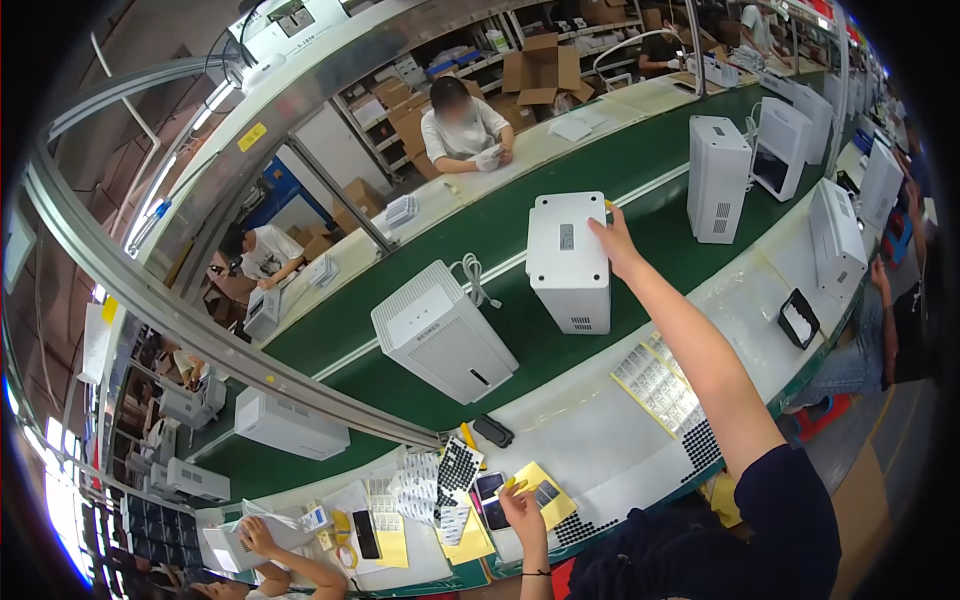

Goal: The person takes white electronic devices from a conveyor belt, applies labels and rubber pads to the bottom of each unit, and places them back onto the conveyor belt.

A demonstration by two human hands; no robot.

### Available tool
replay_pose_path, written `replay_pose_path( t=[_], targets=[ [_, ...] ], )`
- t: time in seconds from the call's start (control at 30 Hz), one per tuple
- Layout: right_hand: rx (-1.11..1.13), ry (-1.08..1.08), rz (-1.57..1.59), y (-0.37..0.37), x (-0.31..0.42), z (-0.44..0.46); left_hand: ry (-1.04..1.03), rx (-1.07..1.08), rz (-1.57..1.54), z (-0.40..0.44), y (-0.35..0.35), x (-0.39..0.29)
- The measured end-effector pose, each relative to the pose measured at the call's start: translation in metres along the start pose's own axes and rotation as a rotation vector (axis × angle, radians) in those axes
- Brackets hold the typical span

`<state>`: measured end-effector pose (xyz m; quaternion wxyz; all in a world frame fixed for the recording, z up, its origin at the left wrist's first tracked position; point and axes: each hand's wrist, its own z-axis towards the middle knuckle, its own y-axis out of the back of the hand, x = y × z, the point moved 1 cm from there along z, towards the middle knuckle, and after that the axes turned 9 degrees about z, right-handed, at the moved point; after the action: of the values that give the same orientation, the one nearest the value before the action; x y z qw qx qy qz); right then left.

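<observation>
My right hand (616, 243) is stretched out to a white boxy appliance (567, 280) on the green conveyor belt, gripping its right upper edge. That appliance shows a panel with dark feet at the corners, a small label and side vents. My left hand (525, 514) hovers over the worktable with fingers half curled and apart, yellow covers on the fingertips. Nothing shows in it. Near it lie a yellow backing sheet (548, 492) with dark stickers and a sheet of black round pads (459, 468). Another white appliance (440, 335) with a coiled cord rests to the left.
More white appliances (718, 180) stand along the conveyor belt (640, 190). A sheet of labels (657, 385), a black tray (798, 318) and a phone (366, 535) lie on the worktable. A metal post (250, 370) crosses the left side. Several co-workers sit around the line.
</observation>
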<state>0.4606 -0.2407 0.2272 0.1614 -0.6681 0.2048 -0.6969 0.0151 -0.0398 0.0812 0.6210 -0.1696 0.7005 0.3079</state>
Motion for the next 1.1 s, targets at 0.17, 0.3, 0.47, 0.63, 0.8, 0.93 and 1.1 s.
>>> replay_pose_path(
  t=[0.17, 0.3, 0.47, 0.63, 0.8, 0.93, 1.1],
  targets=[
    [-0.034, 0.098, -0.253, 0.026, -0.028, 0.052, 0.000, 0.036, 0.004, 0.004, -0.015, -0.001],
    [-0.035, 0.078, -0.188, 0.012, 0.002, 0.033, -0.031, 0.044, 0.047, 0.015, -0.020, 0.007],
    [-0.146, 0.265, -0.161, 0.012, -0.028, 0.019, -0.335, -0.156, 0.288, 0.128, -0.011, -0.074],
    [-0.273, 0.403, -0.079, 0.013, -0.030, -0.022, -0.328, -0.289, 0.187, 0.267, 0.006, -0.139],
    [-0.153, 0.372, -0.023, 0.007, -0.016, -0.081, -0.056, -0.086, -0.095, 0.319, -0.009, -0.157],
    [0.071, 0.294, -0.148, 0.012, -0.028, -0.098, -0.044, -0.078, -0.270, 0.315, -0.025, -0.154],
    [0.286, -0.289, -0.165, 0.009, -0.036, -0.101, -0.116, -0.122, -0.269, 0.278, -0.024, -0.142]
  ],
)
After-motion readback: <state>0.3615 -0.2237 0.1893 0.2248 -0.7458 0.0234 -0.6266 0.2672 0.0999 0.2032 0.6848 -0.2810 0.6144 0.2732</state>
